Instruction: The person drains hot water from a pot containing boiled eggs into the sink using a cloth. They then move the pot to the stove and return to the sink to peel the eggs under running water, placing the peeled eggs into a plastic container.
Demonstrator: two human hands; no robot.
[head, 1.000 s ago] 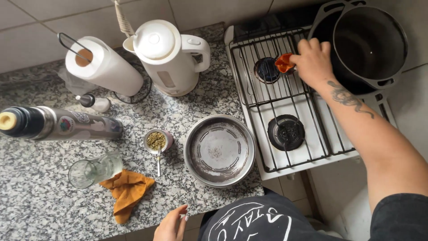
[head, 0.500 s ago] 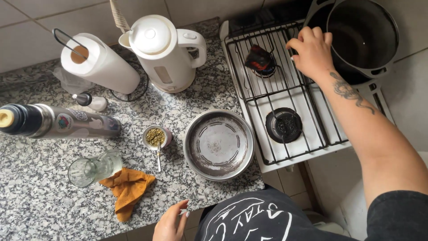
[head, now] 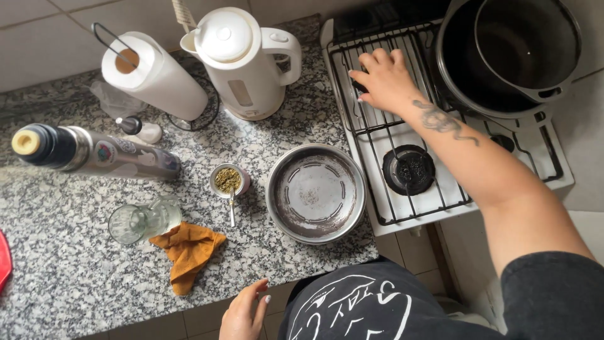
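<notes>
Right hand [head: 384, 80] now flat over the stove's [head: 440, 189] back-left burner, fingers spread, orange cloth gone — perhaps beneath the palm. Left hand [head: 244, 313] loose and empty at the countertop's [head: 63, 277] front edge.

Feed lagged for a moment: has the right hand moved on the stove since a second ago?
Yes. The right hand has slid left across the stove grate, away from the black pot, over the rear-left burner.

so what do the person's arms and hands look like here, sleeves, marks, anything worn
The right hand is bare, with a dark line tattoo on the forearm just above the wrist and a short black sleeve at the upper arm. The left hand is bare too, with pale polished nails. No rings, watch or gloves show.
</notes>
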